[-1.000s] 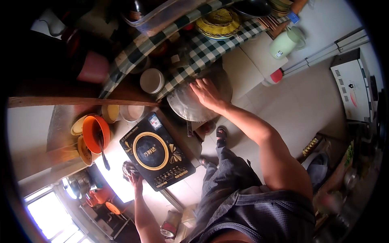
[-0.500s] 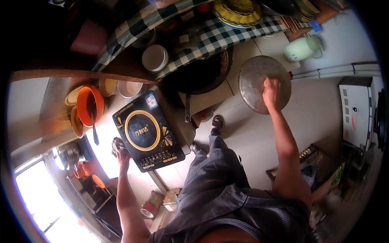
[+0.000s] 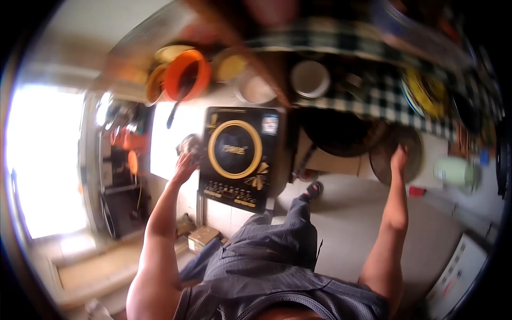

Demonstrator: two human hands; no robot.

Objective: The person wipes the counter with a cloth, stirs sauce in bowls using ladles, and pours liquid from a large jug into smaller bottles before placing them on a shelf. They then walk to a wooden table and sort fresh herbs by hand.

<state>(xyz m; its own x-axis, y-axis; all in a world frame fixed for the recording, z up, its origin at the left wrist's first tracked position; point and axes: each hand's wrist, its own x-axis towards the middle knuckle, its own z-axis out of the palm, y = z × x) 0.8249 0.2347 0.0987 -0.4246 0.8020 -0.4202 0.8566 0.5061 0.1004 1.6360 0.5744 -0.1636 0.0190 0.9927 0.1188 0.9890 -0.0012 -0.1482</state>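
Head view: your left arm reaches forward, slightly bent, left of the induction cooker [image 3: 234, 161]. Left hand [image 3: 185, 165], back upward, fingers bunched on a crumpled cloth [image 3: 189, 145] on the worktop [image 3: 164, 141], just beside the cooker. Your right arm stretches forward, nearly straight, well right of the cooker; right hand [image 3: 399, 158] closed at the middle of a round metal lid [image 3: 381, 164], grip detail blurred. Dark pan [image 3: 333, 134] right of the cooker; lid overlaps its edge in sight, contact unclear.
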